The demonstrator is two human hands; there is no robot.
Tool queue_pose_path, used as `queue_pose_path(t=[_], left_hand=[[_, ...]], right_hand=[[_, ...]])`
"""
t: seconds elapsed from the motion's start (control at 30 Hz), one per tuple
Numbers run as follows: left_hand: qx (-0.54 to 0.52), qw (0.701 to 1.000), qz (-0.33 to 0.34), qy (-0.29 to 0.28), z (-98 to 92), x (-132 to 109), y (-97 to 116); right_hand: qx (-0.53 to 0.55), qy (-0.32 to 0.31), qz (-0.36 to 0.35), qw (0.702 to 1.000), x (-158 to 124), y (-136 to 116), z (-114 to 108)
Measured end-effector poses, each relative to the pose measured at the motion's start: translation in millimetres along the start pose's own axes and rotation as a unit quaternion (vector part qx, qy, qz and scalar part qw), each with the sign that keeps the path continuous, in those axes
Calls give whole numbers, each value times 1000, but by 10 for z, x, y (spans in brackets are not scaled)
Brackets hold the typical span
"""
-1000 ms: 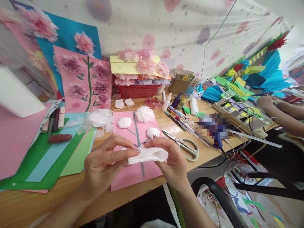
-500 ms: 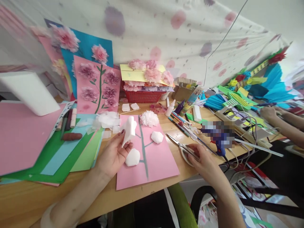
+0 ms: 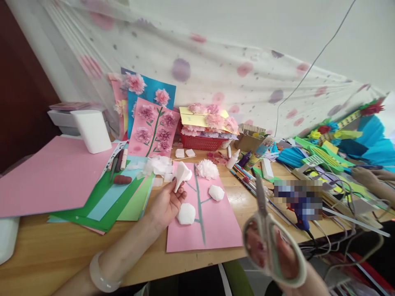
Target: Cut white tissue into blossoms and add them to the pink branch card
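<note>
My left hand (image 3: 168, 201) pinches a folded piece of white tissue paper (image 3: 182, 174) over the left side of a pink sheet (image 3: 220, 230). A painted green stem with branches runs up that sheet. On it lie a fluffy white paper flower (image 3: 207, 169) at the top and two folded white tissue pieces, one on the right (image 3: 216, 193) and one at the lower left (image 3: 186, 213). Raised close to the camera, my right hand (image 3: 285, 250) grips a pair of scissors (image 3: 266, 230), blades upward. Its fingers show through the handle loops, slightly blurred.
Coloured paper (image 3: 114, 205) and a pile of white tissue (image 3: 159, 165) lie to the left. A red basket (image 3: 202, 142) of paper flowers stands behind. Pens, glue bottles (image 3: 233, 159) and a blue glue gun (image 3: 302, 218) with cables are right. Another person's hands (image 3: 365, 177) are far right.
My right hand has lifted the scissors off the table and brought them up towards the camera. The view has turned left; my left hand still holds the folded tissue.
</note>
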State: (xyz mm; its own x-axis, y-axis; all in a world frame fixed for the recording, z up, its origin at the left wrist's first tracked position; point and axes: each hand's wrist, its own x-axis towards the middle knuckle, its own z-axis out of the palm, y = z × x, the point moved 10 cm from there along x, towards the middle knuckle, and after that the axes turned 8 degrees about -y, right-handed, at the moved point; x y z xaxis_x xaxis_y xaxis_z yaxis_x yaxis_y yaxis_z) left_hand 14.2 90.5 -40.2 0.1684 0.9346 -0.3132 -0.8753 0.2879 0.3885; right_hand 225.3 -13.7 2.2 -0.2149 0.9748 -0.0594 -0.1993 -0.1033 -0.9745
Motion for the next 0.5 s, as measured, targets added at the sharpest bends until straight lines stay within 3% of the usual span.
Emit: queue_pose_path(t=[0.03,0.1,0.2,0.3,0.5], left_hand=[[9,1000,7,-2,1,-5,7],[27,999,19,-14,14,-8,11],[45,998,24,-30,30,-6,-7],[52,997,26,-40,46,-13,-15],[67,996,43,-50,72,-38,17]], right_hand=[[103,-85,20,991,54,122,372],[243,-189,18,951,136,184,944],[337,-251,59,906,220,238,1424],[361,-251,73,895,283,225,1523],[329,-215,56,918,362,256,1389]])
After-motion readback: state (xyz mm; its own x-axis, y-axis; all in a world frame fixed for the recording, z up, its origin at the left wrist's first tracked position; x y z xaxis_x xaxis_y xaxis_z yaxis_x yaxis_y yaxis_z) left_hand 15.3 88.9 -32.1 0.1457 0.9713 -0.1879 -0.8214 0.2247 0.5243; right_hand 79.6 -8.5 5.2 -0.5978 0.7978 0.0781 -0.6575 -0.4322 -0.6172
